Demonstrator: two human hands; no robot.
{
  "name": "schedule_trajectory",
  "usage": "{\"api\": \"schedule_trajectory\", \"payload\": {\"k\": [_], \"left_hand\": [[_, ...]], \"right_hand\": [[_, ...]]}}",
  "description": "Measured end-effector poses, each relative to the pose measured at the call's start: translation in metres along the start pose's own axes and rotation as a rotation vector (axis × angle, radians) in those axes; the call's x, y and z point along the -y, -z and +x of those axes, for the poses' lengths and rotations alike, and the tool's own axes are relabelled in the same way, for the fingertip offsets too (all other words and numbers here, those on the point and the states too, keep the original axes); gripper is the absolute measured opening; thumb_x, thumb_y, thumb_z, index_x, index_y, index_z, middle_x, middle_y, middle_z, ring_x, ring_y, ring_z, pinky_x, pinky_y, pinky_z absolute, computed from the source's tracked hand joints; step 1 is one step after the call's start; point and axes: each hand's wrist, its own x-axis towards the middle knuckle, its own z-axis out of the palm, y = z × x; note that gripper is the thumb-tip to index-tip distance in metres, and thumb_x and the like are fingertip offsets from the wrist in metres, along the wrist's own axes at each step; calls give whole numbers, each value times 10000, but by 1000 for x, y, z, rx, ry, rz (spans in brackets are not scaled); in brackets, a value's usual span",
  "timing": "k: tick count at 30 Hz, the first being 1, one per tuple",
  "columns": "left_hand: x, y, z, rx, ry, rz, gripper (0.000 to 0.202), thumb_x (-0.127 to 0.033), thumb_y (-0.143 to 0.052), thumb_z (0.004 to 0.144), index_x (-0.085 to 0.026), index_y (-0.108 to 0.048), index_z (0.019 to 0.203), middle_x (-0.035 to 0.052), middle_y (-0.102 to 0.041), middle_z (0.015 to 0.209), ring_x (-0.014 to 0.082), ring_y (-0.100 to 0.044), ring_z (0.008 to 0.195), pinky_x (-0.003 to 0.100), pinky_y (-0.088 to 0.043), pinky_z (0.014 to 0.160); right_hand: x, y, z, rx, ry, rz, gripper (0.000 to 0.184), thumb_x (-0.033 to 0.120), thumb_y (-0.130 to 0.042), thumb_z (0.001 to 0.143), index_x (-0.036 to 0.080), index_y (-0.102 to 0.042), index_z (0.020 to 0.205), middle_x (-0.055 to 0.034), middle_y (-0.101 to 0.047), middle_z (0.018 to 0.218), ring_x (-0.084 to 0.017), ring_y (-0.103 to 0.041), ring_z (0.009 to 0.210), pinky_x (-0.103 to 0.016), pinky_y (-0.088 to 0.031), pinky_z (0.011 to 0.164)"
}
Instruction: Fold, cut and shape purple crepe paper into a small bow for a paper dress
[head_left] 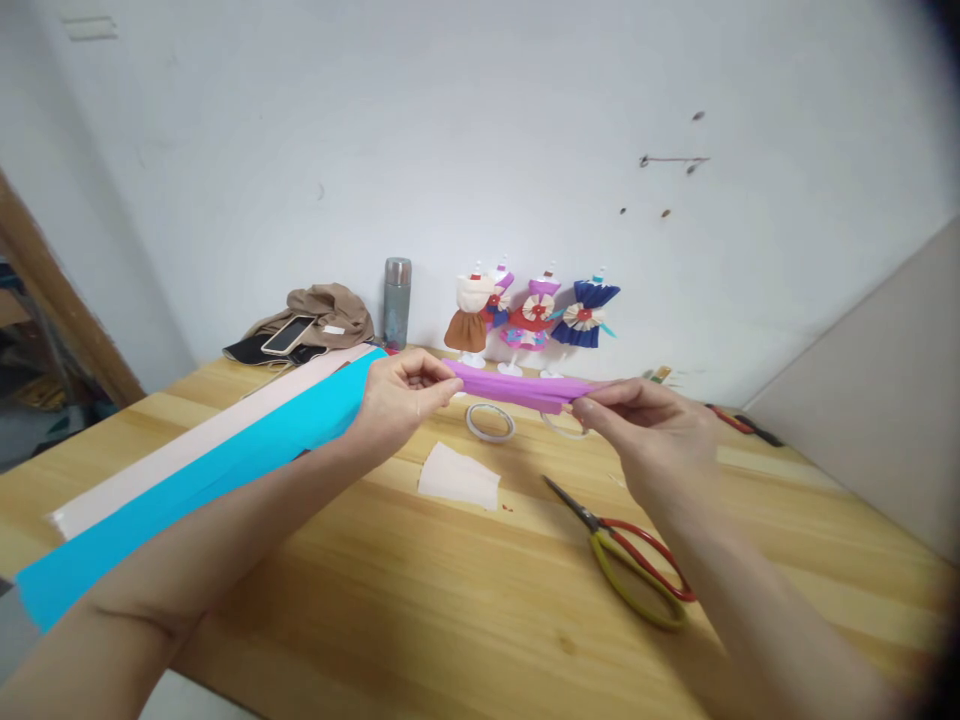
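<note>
A folded strip of purple crepe paper [514,385] is stretched between my two hands above the table. My left hand [405,392] pinches its left end between thumb and fingers. At the other end, my right hand [649,425] grips the strip the same way. Below it on the wood lie a white roll of tape [490,423] and a pale piece of paper [459,477]. Scissors with one red and one yellow-green handle [637,580] rest near my right forearm, blades pointing away to the left.
Blue [247,470] and pale pink paper [187,445] lie along the left. Behind stand several small dressed forms [585,318], a thermos [397,305], and a brown cloth [334,310] with a phone [288,335]. Another red-handled tool [731,418] lies at the right, near the wall.
</note>
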Motion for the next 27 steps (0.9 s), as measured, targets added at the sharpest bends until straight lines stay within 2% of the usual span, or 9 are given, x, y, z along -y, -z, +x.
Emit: {"api": "schedule_trajectory", "payload": {"k": [6,12,15,21,27], "left_hand": [[3,3,0,46,-13,31,97,-233,-734,684,-161,-676,654,-15,-649,586,86,-589,535,201,-490,539],[2,3,0,38,-53,23,94,-249,-747,675,-170,-700,695,-5,-681,640,101,-603,552,224,-514,554],[1,5,-1,13,-159,109,65,-247,-739,702,-185,-719,692,8,-705,669,121,-626,603,238,-526,592],[6,11,-1,25,-525,295,74,-253,-702,781,-224,-765,755,28,-760,755,149,-678,680,265,-560,692],[12,13,1,-6,-660,360,77,-244,-694,828,-219,-767,824,39,-771,792,149,-703,701,255,-564,702]], "right_hand": [[-1,0,1,12,50,-6,140,285,-811,676,243,-679,656,-15,-691,656,-161,-608,552,-318,-515,522],[-3,2,2,45,113,-15,122,295,-797,695,270,-678,709,-16,-680,678,-188,-609,576,-348,-510,528],[0,2,1,76,161,-34,92,313,-769,721,275,-686,720,-17,-678,708,-196,-620,621,-355,-518,558],[1,2,0,75,240,-102,17,285,-730,774,290,-737,788,-8,-688,753,-195,-631,690,-354,-508,608],[-4,2,-3,14,310,-178,65,297,-716,801,297,-751,856,-20,-710,810,-200,-627,692,-362,-496,604]]}}
